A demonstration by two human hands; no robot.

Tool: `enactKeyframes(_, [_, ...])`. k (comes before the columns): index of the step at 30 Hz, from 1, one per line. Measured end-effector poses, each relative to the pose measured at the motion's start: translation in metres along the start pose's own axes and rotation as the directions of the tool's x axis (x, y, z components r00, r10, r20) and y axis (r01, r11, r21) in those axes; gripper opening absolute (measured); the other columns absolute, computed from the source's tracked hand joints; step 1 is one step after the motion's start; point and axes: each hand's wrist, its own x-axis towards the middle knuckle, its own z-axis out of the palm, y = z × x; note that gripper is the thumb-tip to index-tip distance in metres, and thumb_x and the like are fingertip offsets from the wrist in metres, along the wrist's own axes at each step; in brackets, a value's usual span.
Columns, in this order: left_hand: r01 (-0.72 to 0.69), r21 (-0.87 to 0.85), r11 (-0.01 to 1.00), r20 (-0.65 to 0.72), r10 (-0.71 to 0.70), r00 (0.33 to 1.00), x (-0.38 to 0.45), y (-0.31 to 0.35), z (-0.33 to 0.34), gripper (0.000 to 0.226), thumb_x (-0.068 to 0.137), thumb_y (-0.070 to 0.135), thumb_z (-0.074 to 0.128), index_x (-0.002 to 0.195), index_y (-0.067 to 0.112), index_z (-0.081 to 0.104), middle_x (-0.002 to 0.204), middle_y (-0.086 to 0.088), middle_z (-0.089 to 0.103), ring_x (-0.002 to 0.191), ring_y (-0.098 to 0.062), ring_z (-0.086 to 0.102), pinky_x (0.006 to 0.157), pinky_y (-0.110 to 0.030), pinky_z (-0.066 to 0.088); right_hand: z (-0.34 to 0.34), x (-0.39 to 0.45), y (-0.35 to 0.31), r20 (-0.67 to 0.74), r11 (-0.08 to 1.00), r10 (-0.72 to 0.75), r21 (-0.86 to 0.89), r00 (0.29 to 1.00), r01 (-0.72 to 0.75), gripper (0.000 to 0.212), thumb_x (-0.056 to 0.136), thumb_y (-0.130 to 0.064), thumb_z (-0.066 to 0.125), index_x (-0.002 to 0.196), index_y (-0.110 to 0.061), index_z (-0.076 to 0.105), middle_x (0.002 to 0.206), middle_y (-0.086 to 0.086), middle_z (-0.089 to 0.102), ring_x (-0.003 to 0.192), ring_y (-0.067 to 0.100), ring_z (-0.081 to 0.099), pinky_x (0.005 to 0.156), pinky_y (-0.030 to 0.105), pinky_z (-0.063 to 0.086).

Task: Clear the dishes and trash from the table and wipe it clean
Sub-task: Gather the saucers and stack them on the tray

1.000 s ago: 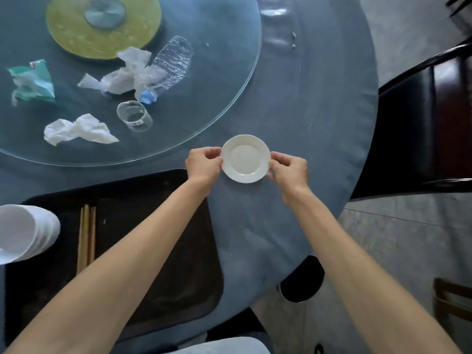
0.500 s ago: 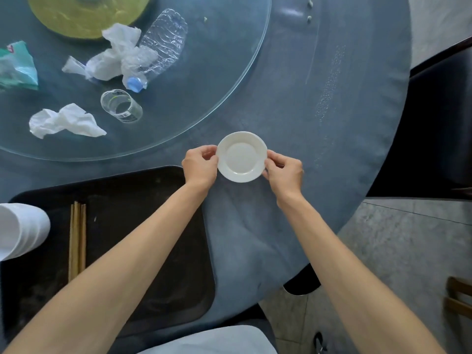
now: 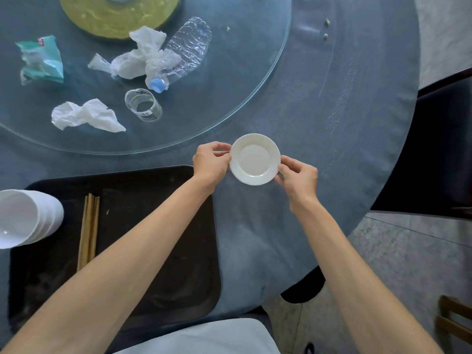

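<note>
We are in the dish-clearing part of the job: one small white saucer (image 3: 254,159) sits between our two hands on the blue-clothed desk (image 3: 332,103), just right of the black tray (image 3: 158,251) and just outside the rim of the glass turntable (image 3: 229,80). Our left hand (image 3: 210,163) has its grip pinching the saucer's left edge with curled fingers and thumb; our right hand (image 3: 298,178) pinches the lower right edge the same way. Whether the saucer is already lifted or still resting on the cloth we cannot tell.

The next move, as we judge it, is to carry the saucer left onto the tray, setting it on the bare black surface clear of what already lies there. It is light and rigid, so the two-sided pinch should hold it level.

Counting from the left: one stack of white bowls (image 3: 25,218) lying tilted on the tray's left edge, how many in it we cannot tell; one bundle of wooden chopsticks (image 3: 89,226) beside it, about four sticks. On the turntable we count one green wrapper (image 3: 42,60), two crumpled white tissues (image 3: 85,116), one clear plastic cup (image 3: 143,105) on its side, one crushed water bottle (image 3: 184,52) with a blue cap, and one yellow-green disc (image 3: 115,16) at the hub. A few small crumbs (image 3: 326,35) lie on the cloth further right. All the trash and the wiping are still to do.
</note>
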Motion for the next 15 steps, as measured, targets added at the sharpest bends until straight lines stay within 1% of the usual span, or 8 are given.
enactKeyframes(2, [-0.024,-0.060,0.998,0.010,0.025,1.000,-0.006,0.005,-0.016,0.019,0.084,0.007,0.073,0.095,0.022,0.076,0.093,-0.001,0.077,0.090,-0.016,0.075,0.086,-0.039,0.062,0.004,-0.010,-0.010,0.020,0.999,-0.032,0.011,0.999,0.032,0.029,0.090,0.003,0.065,0.094,-0.020,0.081,0.096,-0.002,0.081,0.098,0.016,0.077,0.087,0.032,0.063])
enactKeyframes(6, [-0.074,-0.175,0.982,0.002,0.075,0.997,-0.026,0.017,-0.061,0.019,0.085,0.004,0.076,0.102,0.014,0.076,0.097,-0.005,0.077,0.096,-0.017,0.074,0.088,-0.037,0.062,0.023,-0.037,-0.034,0.097,0.995,-0.100,0.025,0.990,0.099,0.025,0.090,0.001,0.067,0.106,-0.012,0.081,0.100,0.002,0.081,0.101,0.019,0.077,0.088,0.033,0.062])
enactKeyframes(9, [-0.116,-0.232,0.966,-0.017,0.116,0.993,-0.050,0.027,-0.107,0.020,0.087,0.003,0.075,0.106,0.010,0.075,0.099,-0.007,0.077,0.095,-0.018,0.075,0.086,-0.036,0.063,0.046,-0.068,-0.054,0.174,0.988,-0.153,0.032,0.973,0.150,0.023,0.092,0.001,0.068,0.102,-0.015,0.081,0.099,0.003,0.081,0.101,0.022,0.076,0.086,0.031,0.063])
enactKeyframes(12, [-0.155,-0.300,0.941,-0.066,0.142,0.988,-0.077,0.026,-0.158,0.020,0.089,0.002,0.074,0.108,0.008,0.074,0.100,-0.007,0.077,0.093,-0.017,0.076,0.082,-0.033,0.063,0.077,-0.105,-0.068,0.259,0.981,-0.194,0.059,0.946,0.185,0.022,0.092,0.002,0.070,0.098,-0.016,0.080,0.096,0.004,0.081,0.099,0.022,0.077,0.081,0.028,0.062])
enactKeyframes(13, [-0.162,-0.311,0.936,-0.093,0.140,0.986,-0.086,0.023,-0.175,0.020,0.090,0.003,0.074,0.108,0.008,0.074,0.099,-0.007,0.077,0.093,-0.016,0.076,0.080,-0.031,0.063,0.089,-0.118,-0.069,0.294,0.979,-0.204,0.062,0.934,0.194,0.021,0.092,0.002,0.070,0.099,-0.015,0.081,0.096,0.005,0.081,0.097,0.022,0.077,0.079,0.027,0.062])
enactKeyframes(15, [-0.169,-0.350,0.921,-0.152,0.122,0.981,-0.101,0.014,-0.207,0.019,0.090,0.001,0.073,0.107,0.008,0.074,0.098,-0.007,0.077,0.094,-0.016,0.075,0.078,-0.026,0.062,0.114,-0.143,-0.069,0.352,0.979,-0.204,0.067,0.913,0.193,0.021,0.092,0.003,0.069,0.104,-0.009,0.080,0.098,0.007,0.081,0.096,0.021,0.077,0.081,0.029,0.062])
